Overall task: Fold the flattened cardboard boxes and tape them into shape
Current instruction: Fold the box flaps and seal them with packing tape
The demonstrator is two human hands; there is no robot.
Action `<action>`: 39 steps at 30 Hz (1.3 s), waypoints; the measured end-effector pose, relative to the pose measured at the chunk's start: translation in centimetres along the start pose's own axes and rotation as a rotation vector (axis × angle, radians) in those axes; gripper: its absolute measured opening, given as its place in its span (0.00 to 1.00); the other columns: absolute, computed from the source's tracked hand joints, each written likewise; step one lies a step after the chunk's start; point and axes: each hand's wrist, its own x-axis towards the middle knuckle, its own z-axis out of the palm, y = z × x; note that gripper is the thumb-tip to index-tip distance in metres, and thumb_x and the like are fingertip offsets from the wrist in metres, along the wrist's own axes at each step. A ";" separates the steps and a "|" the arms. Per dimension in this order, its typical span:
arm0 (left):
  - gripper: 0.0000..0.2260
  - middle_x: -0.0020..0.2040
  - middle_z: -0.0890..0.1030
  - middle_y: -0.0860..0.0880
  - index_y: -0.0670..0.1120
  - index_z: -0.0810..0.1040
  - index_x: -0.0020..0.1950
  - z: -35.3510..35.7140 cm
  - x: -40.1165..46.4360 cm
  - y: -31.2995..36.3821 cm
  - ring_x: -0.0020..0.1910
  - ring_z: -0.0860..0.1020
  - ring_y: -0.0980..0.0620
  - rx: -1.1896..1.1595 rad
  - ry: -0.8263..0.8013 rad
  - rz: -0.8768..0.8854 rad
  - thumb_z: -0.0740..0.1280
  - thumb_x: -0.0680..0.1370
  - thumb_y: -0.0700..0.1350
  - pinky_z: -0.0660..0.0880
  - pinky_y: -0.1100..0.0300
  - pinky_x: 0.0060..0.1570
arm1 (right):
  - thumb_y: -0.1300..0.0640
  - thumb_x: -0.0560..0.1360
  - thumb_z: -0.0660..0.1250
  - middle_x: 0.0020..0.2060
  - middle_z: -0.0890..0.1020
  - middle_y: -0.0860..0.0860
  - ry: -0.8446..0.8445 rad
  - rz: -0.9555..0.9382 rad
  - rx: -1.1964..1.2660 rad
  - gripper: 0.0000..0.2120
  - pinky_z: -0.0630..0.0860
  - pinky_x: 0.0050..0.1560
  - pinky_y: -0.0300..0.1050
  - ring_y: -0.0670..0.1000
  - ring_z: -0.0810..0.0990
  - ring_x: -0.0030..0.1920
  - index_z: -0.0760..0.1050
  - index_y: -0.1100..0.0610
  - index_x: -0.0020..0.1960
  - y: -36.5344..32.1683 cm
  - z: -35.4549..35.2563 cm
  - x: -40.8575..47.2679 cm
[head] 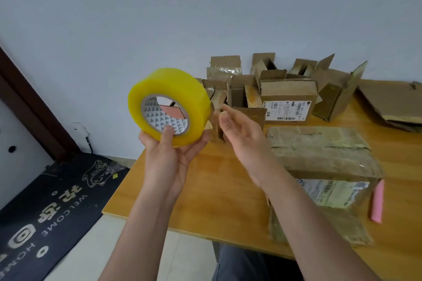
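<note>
Left hand [166, 155] holds tape roll [169, 106] up over table [205, 191] edge, thumb in core, fingers curled under rim. Right hand [237, 128] beside roll, fingers loosely curled, holding nothing. Roll likely light, rigid, slick; core grip safest. Box [324, 166] lies on table by right forearm; cardboard light, bends easily.

Doormat [45, 207]: "WELCOME HOME". Box label [288, 108]: barcodes, txt too small to read.

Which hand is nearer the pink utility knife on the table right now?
Right. The right hand is raised above the table, up and left of the pink utility knife. The left hand is farther left, gripping the yellow tape roll.
</note>
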 end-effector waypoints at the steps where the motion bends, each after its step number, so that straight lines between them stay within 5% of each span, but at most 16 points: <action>1: 0.15 0.64 0.75 0.39 0.52 0.59 0.69 0.1 -0.3 0.1 0.49 0.82 0.31 -0.011 -0.002 -0.006 0.55 0.84 0.39 0.79 0.36 0.50 | 0.32 0.70 0.61 0.65 0.77 0.43 0.014 0.040 -0.006 0.30 0.73 0.66 0.41 0.36 0.75 0.62 0.70 0.43 0.69 0.0 -0.3 -0.3; 4: 0.14 0.61 0.76 0.37 0.51 0.59 0.69 1.1 -1.3 0.5 0.48 0.83 0.31 -0.045 -0.016 -0.015 0.55 0.85 0.39 0.81 0.39 0.46 | 0.34 0.74 0.59 0.58 0.82 0.48 0.021 0.171 0.005 0.16 0.74 0.66 0.53 0.48 0.79 0.60 0.77 0.42 0.51 -0.8 -0.9 -1.5; 7: 0.13 0.56 0.78 0.39 0.51 0.60 0.67 2.8 -2.5 0.8 0.47 0.83 0.32 -0.053 -0.064 -0.009 0.55 0.85 0.38 0.82 0.42 0.44 | 0.40 0.79 0.60 0.53 0.82 0.61 0.061 0.228 0.007 0.23 0.78 0.61 0.54 0.58 0.82 0.55 0.80 0.59 0.53 -2.1 -1.7 -2.5; 12: 0.20 0.62 0.76 0.37 0.54 0.57 0.73 5.9 -3.7 0.8 0.49 0.82 0.29 -0.093 -0.162 -0.014 0.55 0.85 0.39 0.82 0.44 0.42 | 0.44 0.78 0.64 0.44 0.85 0.55 0.134 0.267 0.155 0.17 0.83 0.51 0.50 0.53 0.86 0.44 0.79 0.59 0.53 -4.4 -4.5 -4.3; 16: 0.16 0.64 0.76 0.36 0.52 0.60 0.71 8.9 -4.6 0.0 0.50 0.82 0.31 -0.095 -0.228 -0.022 0.55 0.85 0.39 0.82 0.45 0.42 | 0.46 0.79 0.64 0.46 0.85 0.57 0.163 0.250 0.195 0.17 0.82 0.52 0.51 0.55 0.85 0.45 0.78 0.60 0.54 -5.1 -7.6 -5.5; 22: 0.16 0.62 0.78 0.37 0.54 0.60 0.70 12.6 -5.8 -2.7 0.48 0.83 0.33 -0.052 -0.281 -0.090 0.55 0.85 0.40 0.82 0.47 0.42 | 0.53 0.77 0.68 0.31 0.79 0.49 0.321 0.159 0.252 0.11 0.76 0.34 0.36 0.45 0.78 0.33 0.81 0.61 0.47 -5.1 -12.6 -6.9; 25: 0.12 0.63 0.77 0.44 0.57 0.64 0.62 13.4 -5.9 -4.4 0.48 0.84 0.39 0.086 -0.262 -0.053 0.56 0.85 0.40 0.82 0.47 0.42 | 0.54 0.77 0.69 0.29 0.78 0.48 0.396 0.119 0.114 0.11 0.74 0.34 0.35 0.44 0.75 0.31 0.81 0.62 0.44 -4.7 -15.1 -7.2; 33: 0.20 0.69 0.68 0.47 0.55 0.59 0.72 12.7 -4.2 -7.0 0.61 0.77 0.42 0.436 -0.111 0.293 0.59 0.84 0.41 0.82 0.48 0.36 | 0.57 0.77 0.70 0.27 0.77 0.46 0.688 0.162 -0.031 0.09 0.69 0.33 0.37 0.44 0.72 0.30 0.82 0.62 0.42 -3.0 -21.4 -8.6; 39: 0.20 0.68 0.69 0.46 0.51 0.57 0.73 11.0 -4.0 -8.0 0.60 0.78 0.42 0.434 -0.064 0.264 0.59 0.83 0.40 0.82 0.50 0.34 | 0.55 0.79 0.67 0.26 0.76 0.44 0.628 0.201 -0.119 0.12 0.70 0.35 0.39 0.45 0.73 0.31 0.82 0.62 0.43 -1.1 -21.4 -8.1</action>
